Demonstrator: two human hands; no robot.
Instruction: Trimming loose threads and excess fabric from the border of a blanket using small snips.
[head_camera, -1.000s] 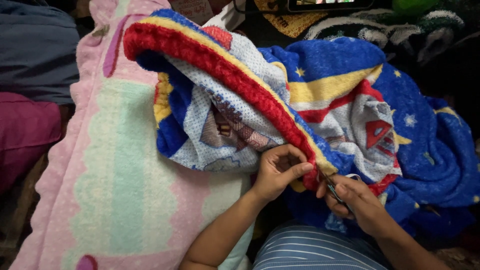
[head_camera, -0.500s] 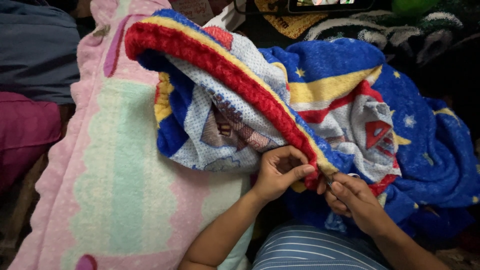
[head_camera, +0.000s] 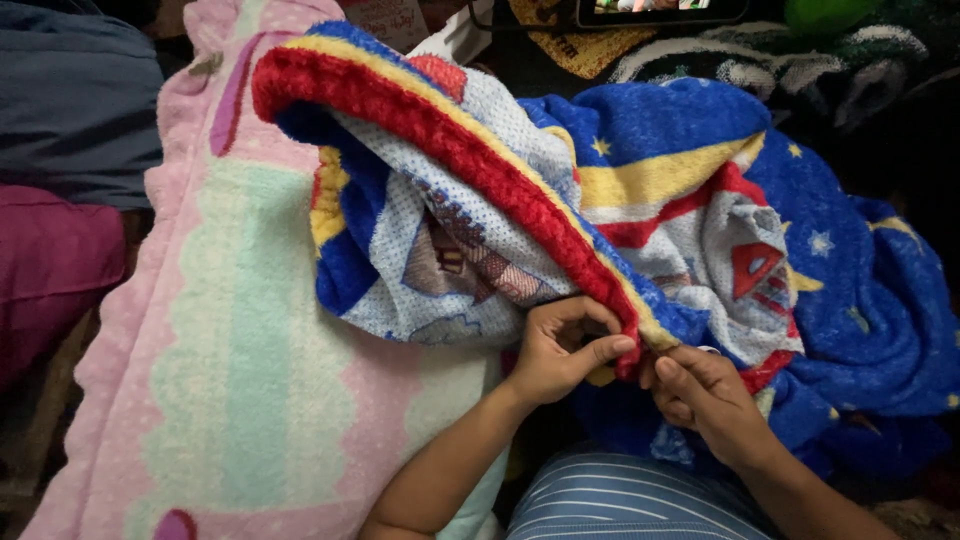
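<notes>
Blanket's red edge (head_camera: 470, 150) pinched between left hand (head_camera: 560, 350) and right hand (head_camera: 705, 400).

A pink blanket (head_camera: 230, 400) with a pale green middle and a scalloped edge is the spread surface under everything. On it, toward the right, lies a bunched blue blanket (head_camera: 700, 200) with yellow stars, a red fuzzy border and yellow piping, part folded over to show its pale printed underside. At the left edge, a grey cloth (head_camera: 70, 100) and a magenta cloth (head_camera: 50, 270) sit beside the pink one
</notes>
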